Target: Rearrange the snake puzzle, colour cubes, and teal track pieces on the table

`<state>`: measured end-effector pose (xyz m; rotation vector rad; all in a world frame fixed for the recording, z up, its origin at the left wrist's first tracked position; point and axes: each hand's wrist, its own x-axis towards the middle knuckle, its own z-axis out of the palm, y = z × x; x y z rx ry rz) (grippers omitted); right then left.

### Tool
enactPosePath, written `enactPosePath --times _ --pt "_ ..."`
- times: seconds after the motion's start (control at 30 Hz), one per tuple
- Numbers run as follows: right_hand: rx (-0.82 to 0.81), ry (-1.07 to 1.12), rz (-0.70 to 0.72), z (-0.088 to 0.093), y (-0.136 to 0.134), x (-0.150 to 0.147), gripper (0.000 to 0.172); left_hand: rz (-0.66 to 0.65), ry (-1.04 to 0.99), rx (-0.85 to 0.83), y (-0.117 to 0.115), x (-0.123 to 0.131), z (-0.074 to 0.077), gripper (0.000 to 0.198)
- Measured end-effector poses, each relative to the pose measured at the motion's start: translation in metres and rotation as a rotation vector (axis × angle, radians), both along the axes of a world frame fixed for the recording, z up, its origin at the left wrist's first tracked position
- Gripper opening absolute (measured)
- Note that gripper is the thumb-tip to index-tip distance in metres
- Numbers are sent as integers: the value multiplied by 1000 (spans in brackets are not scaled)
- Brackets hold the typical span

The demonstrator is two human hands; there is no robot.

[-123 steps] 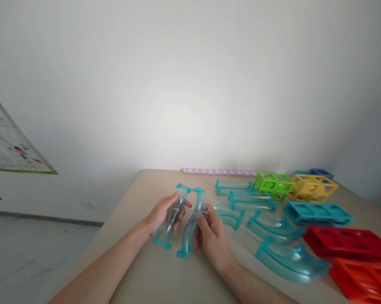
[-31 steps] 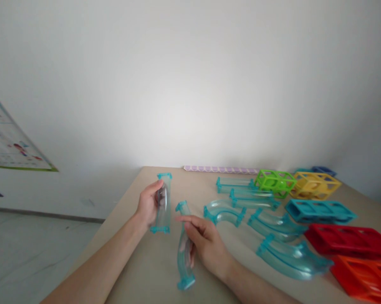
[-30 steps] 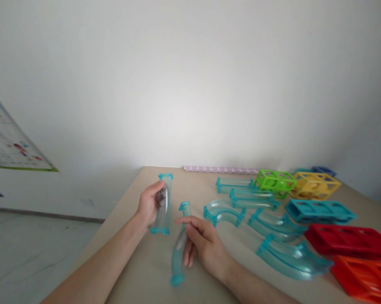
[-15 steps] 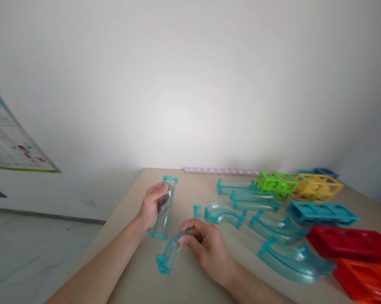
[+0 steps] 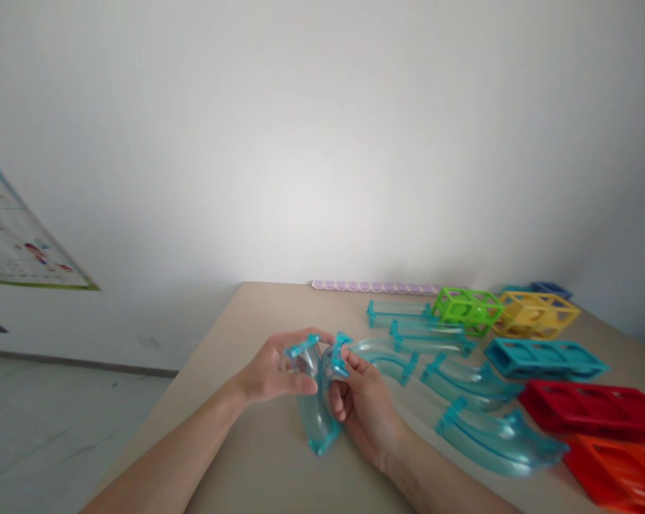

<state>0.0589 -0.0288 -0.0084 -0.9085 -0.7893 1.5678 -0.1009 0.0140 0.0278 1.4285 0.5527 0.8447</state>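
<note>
My left hand [image 5: 279,368] is closed on a clear blue straight track piece [image 5: 312,414], thumb in front and fingers reaching behind. The piece leans with its lower end near the table. Just right of it, a clear curved track piece [image 5: 339,355] is pinched by my right hand [image 5: 362,400]. Both pieces meet or overlap between my hands; whether they are joined I cannot tell. To the right lie a U-shaped curved track [image 5: 411,368], two more curved tracks [image 5: 472,389] and two straight tracks [image 5: 400,314].
Further right on the table [image 5: 268,303] stand a green frame block [image 5: 468,310], a yellow one [image 5: 536,314], a teal one [image 5: 547,359], a red one [image 5: 595,412] and an orange one [image 5: 622,475]. A purple patterned strip [image 5: 376,287] lies along the wall.
My hands have come together. The straight track has moved right and down and turned its tilt; the curved track has been raised and turned upright beside it.
</note>
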Motion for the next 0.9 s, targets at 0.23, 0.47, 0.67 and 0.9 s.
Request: enactPosePath --times 0.23,0.47,0.67,0.9 --pt "179 -314 -80 -6 4 1 37 168 32 -75 2 9 -9 34" --pt "391 -465 -114 -5 -10 -5 32 234 -2 -116 7 9 -11 34" --pt "297 -472 -159 -2 -7 -1 30 323 3 -73 5 11 -7 48" --pt "258 -476 -201 -4 -4 1 37 341 72 -73 5 14 -5 45"
